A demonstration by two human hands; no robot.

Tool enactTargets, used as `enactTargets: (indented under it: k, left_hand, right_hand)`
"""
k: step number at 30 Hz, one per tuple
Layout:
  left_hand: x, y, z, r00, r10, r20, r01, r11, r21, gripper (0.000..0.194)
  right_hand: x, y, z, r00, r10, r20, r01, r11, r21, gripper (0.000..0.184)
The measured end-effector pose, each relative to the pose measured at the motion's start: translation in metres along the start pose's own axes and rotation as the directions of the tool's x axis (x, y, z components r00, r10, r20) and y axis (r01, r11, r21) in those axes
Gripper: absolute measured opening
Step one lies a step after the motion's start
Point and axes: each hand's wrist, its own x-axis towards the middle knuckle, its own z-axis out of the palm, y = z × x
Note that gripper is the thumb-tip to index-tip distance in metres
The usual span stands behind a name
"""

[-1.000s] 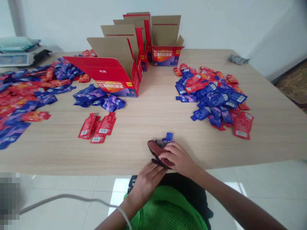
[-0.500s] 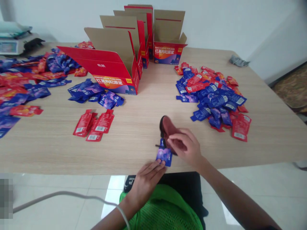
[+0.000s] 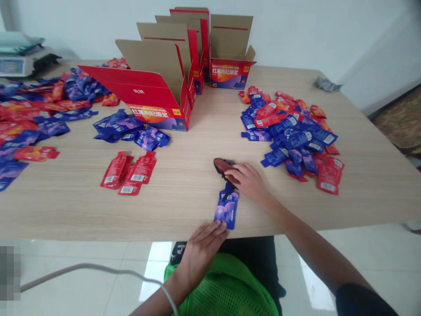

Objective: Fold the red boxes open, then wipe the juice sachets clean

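A blue sachet (image 3: 226, 210) with a narrow spout end lies near the table's front edge. The fingers of my left hand (image 3: 205, 239) rest flat on its lower end, stretched out; the thumb is hidden. My right hand (image 3: 251, 182) is closed on what looks like a pair of sunglasses (image 3: 222, 165), with dark rims and reddish-brown oval faces. They are over the sachet's spout end, and a thin black part crosses its top. Left of my hands lie several red sachets (image 3: 141, 169), barcodes up. A small pile of blue sachets (image 3: 118, 125) is behind them.
Open red cartons (image 3: 158, 105) stand in a row at the back, with another carton (image 3: 230, 72) beside them. A mixed sachet pile (image 3: 296, 131) lies right; a larger one (image 3: 29, 109) spreads left. A scale (image 3: 19, 66) stands back left. A grey cable (image 3: 98, 268) hangs in front.
My right hand has moved slightly away from me and left with the dark-rimmed object, tilting it flatter. More of the blue sachet shows now. My left hand has stayed put.
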Motion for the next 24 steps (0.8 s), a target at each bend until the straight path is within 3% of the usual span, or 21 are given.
enactTargets:
  k: [3,5,8,10,14,19,21,24]
  left_hand:
    - [0.000,0.000,0.000,1.000,-0.010,-0.001,0.010,1.000,-0.018,0.038]
    - [0.000,0.001,0.001,1.000,-0.013,-0.019,0.012,0.999,-0.032,0.038]
    - [0.002,0.004,0.003,0.996,-0.040,-0.079,0.034,0.996,-0.081,0.034]
    - [0.003,0.005,0.003,0.993,-0.055,-0.106,0.043,0.992,-0.118,0.031]
    - [0.003,0.006,0.000,0.996,-0.047,-0.077,0.039,0.994,-0.098,0.033]
    - [-0.001,0.004,0.001,0.999,-0.031,-0.034,0.030,0.999,-0.030,0.040]
    - [-0.003,0.004,0.003,0.999,-0.032,-0.031,0.031,0.999,-0.029,0.040]
    - [-0.004,0.004,0.005,0.999,-0.035,-0.028,0.033,0.998,-0.045,0.039]
  right_hand:
    - [0.005,-0.016,-0.018,0.971,0.109,-0.214,-0.097,0.993,0.067,0.020]
    - [-0.006,-0.040,-0.028,0.956,0.153,-0.250,-0.108,0.977,0.186,0.024]
    - [-0.038,-0.077,-0.027,0.999,-0.008,-0.032,0.017,0.952,0.307,0.024]
    - [-0.057,-0.087,-0.019,0.986,-0.111,0.121,0.063,0.936,0.345,0.019]
    - [-0.062,-0.063,0.002,0.987,-0.071,0.144,0.031,0.964,0.265,0.021]
    - [-0.014,-0.008,0.006,0.996,-0.025,0.090,0.018,0.997,0.077,0.023]
    - [0.000,-0.002,-0.003,1.000,0.019,-0.014,-0.019,0.999,0.038,0.021]
    - [-0.002,-0.021,-0.021,0.959,0.146,-0.243,-0.114,0.984,0.140,0.022]
